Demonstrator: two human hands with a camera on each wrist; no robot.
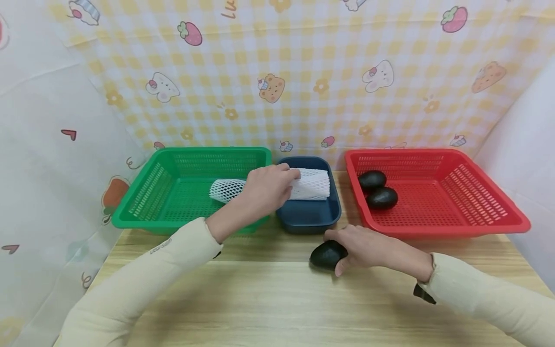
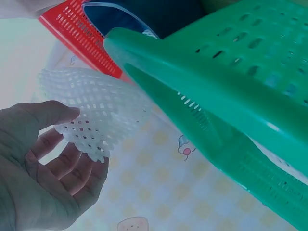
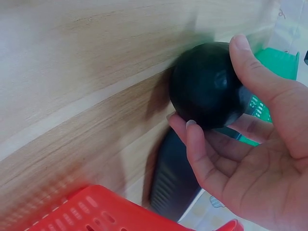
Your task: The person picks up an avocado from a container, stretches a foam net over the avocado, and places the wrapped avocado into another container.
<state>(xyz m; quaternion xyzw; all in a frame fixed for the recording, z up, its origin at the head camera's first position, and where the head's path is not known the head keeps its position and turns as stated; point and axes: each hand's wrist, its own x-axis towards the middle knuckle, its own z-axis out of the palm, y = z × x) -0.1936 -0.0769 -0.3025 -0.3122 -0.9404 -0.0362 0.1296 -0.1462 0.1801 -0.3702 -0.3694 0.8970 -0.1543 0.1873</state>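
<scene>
My left hand [image 1: 270, 187] pinches a white foam net sleeve [image 2: 103, 103] between thumb and fingers, over the dark blue bin [image 1: 303, 217]. In the head view the white netting [image 1: 314, 184] stretches right from the fingertips across the bin. My right hand [image 1: 362, 246] grips a dark, smooth avocado [image 3: 207, 84] in front of the bin, close over the table, thumb on one side and fingertips on the other. Another piece of white foam netting [image 1: 225, 189] lies in the green basket [image 1: 173, 224], partly hidden by the left forearm.
To the right stands a red basket [image 1: 451, 230], with two dark avocados [image 1: 382, 198] against its left wall. The three containers stand in a row along the back of the wooden table [image 1: 243, 303]. A checked, printed cloth [image 1: 321, 58] hangs behind them.
</scene>
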